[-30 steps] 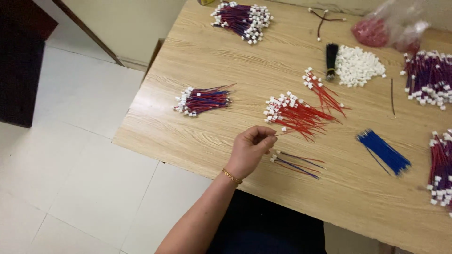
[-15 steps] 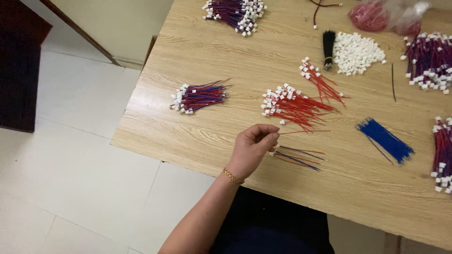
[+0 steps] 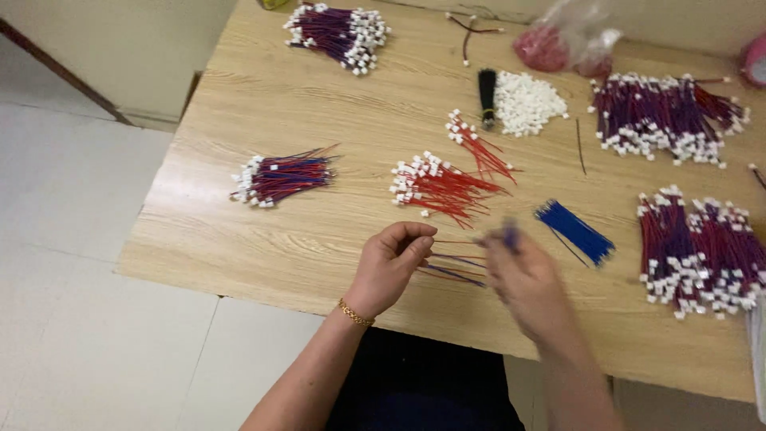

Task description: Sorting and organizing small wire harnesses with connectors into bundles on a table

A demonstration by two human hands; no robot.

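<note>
Two hands worked over the pale wooden counter (image 3: 263,80). The left hand (image 3: 388,267) pinched thin red and blue wires (image 3: 451,267) lying just beside it; the blurred right hand (image 3: 523,275) pinched a blue wire (image 3: 511,234). Such loose strands could slip free or tangle with the red white-tipped bundle (image 3: 439,183) nearby.

On the pale, wood-grained table top (image 3: 263,247), the loose bunch of thin blue wires (image 3: 576,231) lies right of the red wires with white plastic ends (image 3: 437,185); behind those, a heap of small white connectors (image 3: 528,102) beside a black brush (image 3: 487,94).
</note>
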